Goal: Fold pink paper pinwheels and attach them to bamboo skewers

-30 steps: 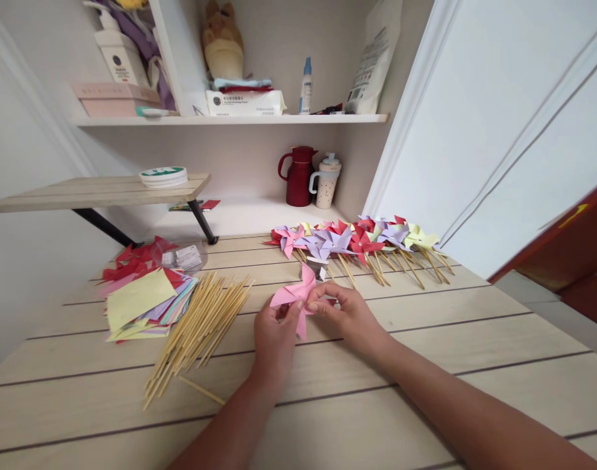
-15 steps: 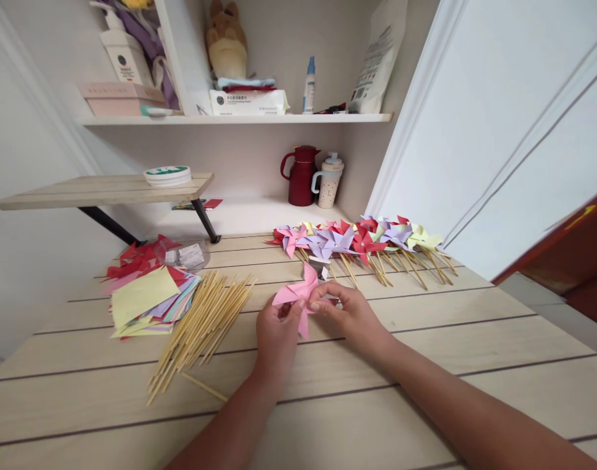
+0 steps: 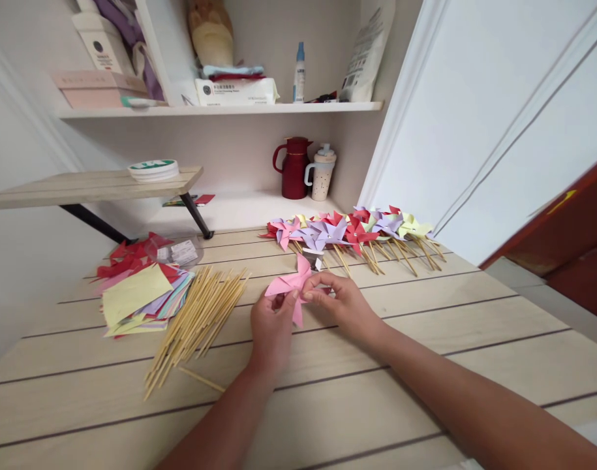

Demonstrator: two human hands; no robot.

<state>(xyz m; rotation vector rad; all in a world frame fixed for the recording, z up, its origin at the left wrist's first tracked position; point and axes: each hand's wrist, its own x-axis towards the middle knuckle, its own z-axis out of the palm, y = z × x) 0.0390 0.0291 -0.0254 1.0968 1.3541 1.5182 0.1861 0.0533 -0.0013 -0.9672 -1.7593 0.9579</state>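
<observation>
two hands: my left hand (image 3: 271,323) and right hand (image 3: 344,307) both pinch one pink paper pinwheel (image 3: 292,287), held just above the wooden table (image 3: 425,339).
change: i see the grip as half a second ago; only the view has tipped down slightly, so folding looks mid-step.
finished pinwheels (image 3: 352,232): one row, over a dozen, exact count unclear.
bamboo sticks (image 3: 200,320): one loose pile, too many to count.
paper squares (image 3: 139,294): one stack.

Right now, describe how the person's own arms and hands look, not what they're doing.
Both forearms are bare, with no sleeve in view. The left hand and right hand wear no gloves, and no rings, watch or bracelet show. Fingernails look short and unpainted. No markings or bandages are visible on either arm.
</observation>
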